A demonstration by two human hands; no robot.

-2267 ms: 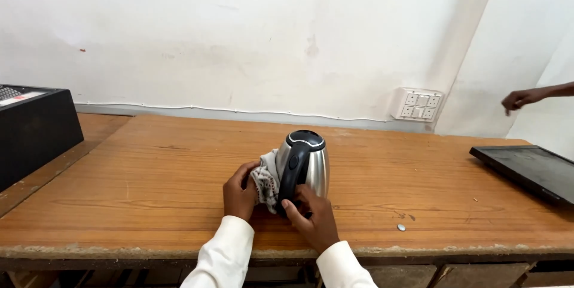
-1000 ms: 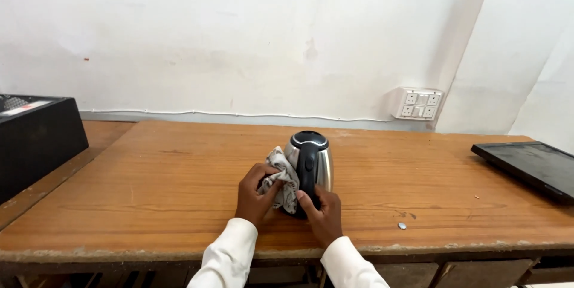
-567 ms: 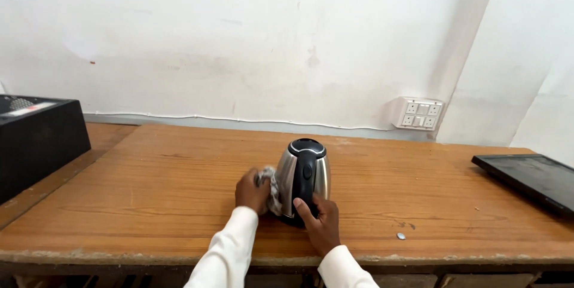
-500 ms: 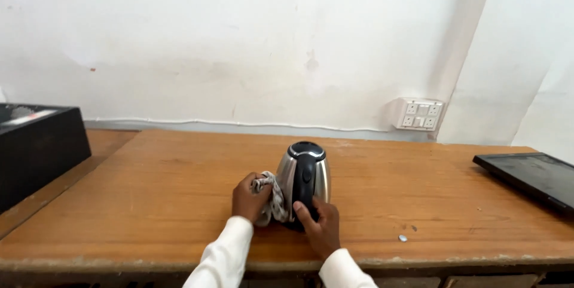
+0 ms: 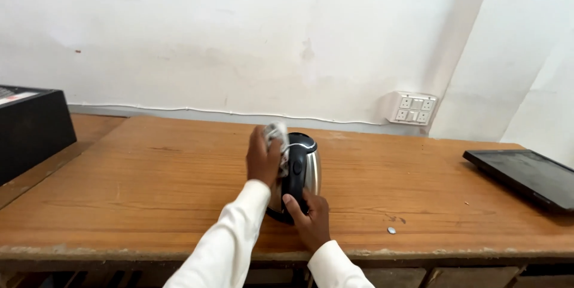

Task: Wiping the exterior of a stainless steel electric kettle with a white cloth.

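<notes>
Steel kettle (image 5: 297,174) sits upright near the front edge of the counter (image 5: 149,174), right in front of you. Your right hand (image 5: 310,219) has its fingers closed around the black handle low down, bracing it. Your left hand (image 5: 263,156) is up at the lid, fingers bunched tight on a pale cloth (image 5: 277,135), pressing it against the kettle's upper left side.

Watch the push, I'd say: the cloth bears on the top while your grip is down low, so a hard wipe could tip the kettle toward the right or skid its base on the smooth wood. With the front edge this near, a slide your way could take it off the counter.

Around you: a black box (image 5: 33,126) at far left, a dark flat screen (image 5: 526,177) lying at far right, a white socket panel (image 5: 411,107) on the wall behind, and a small coin-like disc (image 5: 391,230) just right of your wrist. All stand well apart; nothing blocks the kettle.
</notes>
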